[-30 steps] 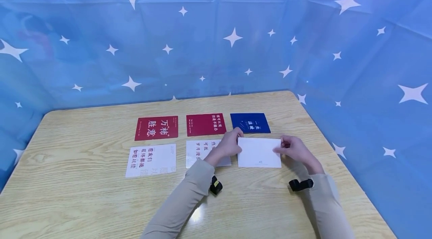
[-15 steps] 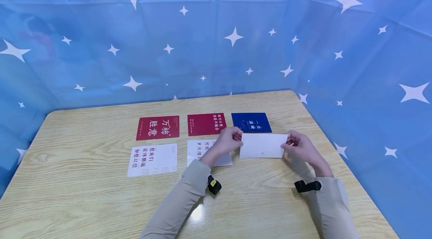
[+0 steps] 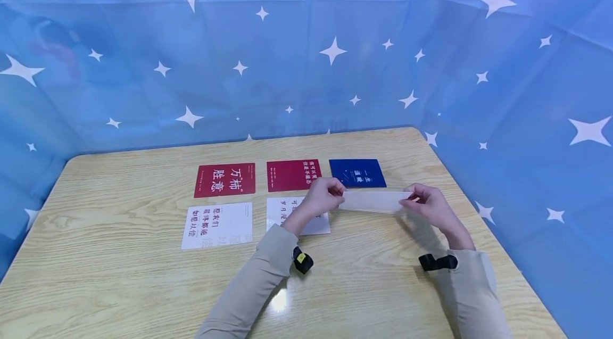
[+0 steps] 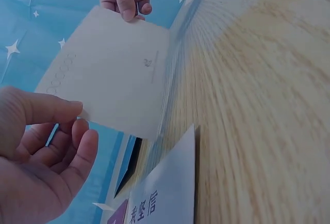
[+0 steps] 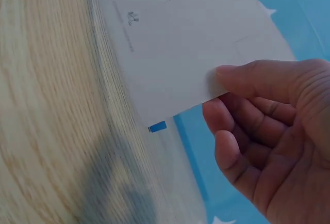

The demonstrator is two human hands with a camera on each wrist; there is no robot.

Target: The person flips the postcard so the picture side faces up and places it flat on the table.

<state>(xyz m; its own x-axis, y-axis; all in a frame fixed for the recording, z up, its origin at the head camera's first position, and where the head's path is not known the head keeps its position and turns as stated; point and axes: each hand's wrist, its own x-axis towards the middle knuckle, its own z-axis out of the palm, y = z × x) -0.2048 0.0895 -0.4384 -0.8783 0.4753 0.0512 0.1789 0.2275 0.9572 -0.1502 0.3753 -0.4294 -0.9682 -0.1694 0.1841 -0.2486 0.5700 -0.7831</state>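
A white postcard [image 3: 374,201] spans the gap between my two hands, tilted so that only a narrow strip of it shows in the head view. At its left edge my left hand [image 3: 320,201] pinches it between thumb and fingers. My right hand [image 3: 432,210] pinches the right edge the same way. In the left wrist view the postcard [image 4: 111,69] shows a pale back with a row of small outlined shapes and a tiny printed mark. The right wrist view has my thumb flat on the postcard [image 5: 170,43], its lower edge close over the table.
A blue card [image 3: 356,173] lies just behind the hands, with two red cards [image 3: 293,175] [image 3: 225,180] to its left. Nearer are two white cards with lettering, one [image 3: 217,225] at left, another [image 3: 280,216] partly under my left hand. A wooden table [image 3: 143,286] meets a starry blue backdrop [image 3: 287,35].
Both hands have lifted the postcard slightly and tipped it, so its face has narrowed from a full rectangle to a strip. My right hand has shifted a little to the right.
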